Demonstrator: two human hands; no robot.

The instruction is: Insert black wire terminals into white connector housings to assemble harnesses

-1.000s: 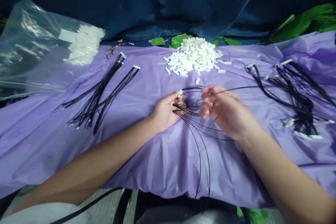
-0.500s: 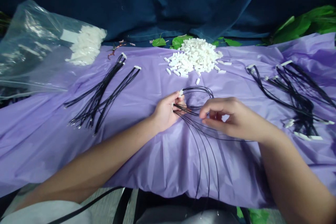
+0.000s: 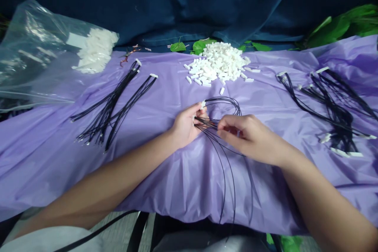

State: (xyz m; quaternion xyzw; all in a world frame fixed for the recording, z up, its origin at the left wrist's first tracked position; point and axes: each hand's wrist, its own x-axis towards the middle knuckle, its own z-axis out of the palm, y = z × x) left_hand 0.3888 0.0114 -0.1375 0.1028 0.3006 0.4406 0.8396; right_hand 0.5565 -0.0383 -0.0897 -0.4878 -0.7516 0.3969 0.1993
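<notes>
Near the middle of the purple cloth, my left hand (image 3: 189, 126) pinches white connectors (image 3: 203, 104) with thin black wires (image 3: 223, 169) running out of them. Some wires loop back to the upper connector, while others hang loosely toward the front edge. My right hand (image 3: 236, 132) is just right of my left hand, its thumb and index finger closed on the black wires. The exact wire between those fingertips is too small to make out.
A pile of small white connectors (image 3: 221, 63) lies at the back centre. Finished-looking black wire bundles rest at left (image 3: 109, 106) and right (image 3: 336, 114). A clear plastic bag (image 3: 53, 55) with white pieces is at far left. Green leaves (image 3: 342, 27) edge the cloth's back.
My right hand has moved left, closer to my left hand, and its fingers have drawn together. One hanging wire has shifted away from the front edge. My left hand has stayed in place.
</notes>
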